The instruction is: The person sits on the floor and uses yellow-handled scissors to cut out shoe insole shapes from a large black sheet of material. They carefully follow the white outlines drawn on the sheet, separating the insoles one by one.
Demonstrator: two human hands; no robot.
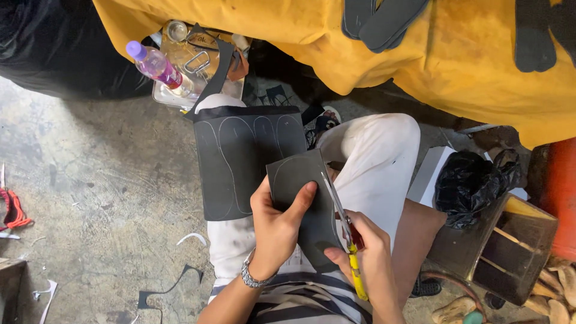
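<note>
The left hand (276,225) grips a small dark foam piece (303,198), thumb pressed on its face, fingers closed behind it. The right hand (366,258) is closed around the handles of the scissors (343,225), and the blades lie along the right edge of the piece, their tip near its top corner. A bigger dark sheet (240,156) with drawn sole outlines rests on the person's lap, its right edge tucked under the small piece. To the left, the concrete floor (102,180) is wide and open, with only small scraps. To the right it is tight: a black bag (471,183) and a wooden box (510,246) stand close. A yellow cloth (456,54) hangs above.
</note>
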